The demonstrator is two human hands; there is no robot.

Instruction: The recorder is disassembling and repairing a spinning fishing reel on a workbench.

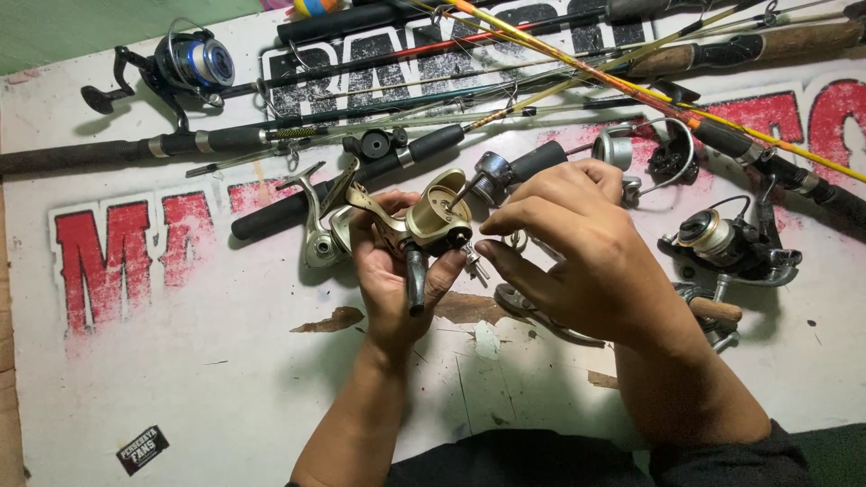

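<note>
My left hand (390,275) grips a gold and black spinning reel (424,225) from below, its foot pointing down between my fingers. My right hand (577,243) hovers just right of the reel, thumb and fingers pinched together near a small metal part (475,261) at the reel's side. I cannot tell what the fingertips hold. A silver reel body (320,239) lies on the table just left of my left hand.
Several fishing rods (433,72) lie across the far side of the white painted table (180,379). A blue-spooled reel (185,65) sits at the back left. More reels (731,243) and a handle (714,311) lie to the right.
</note>
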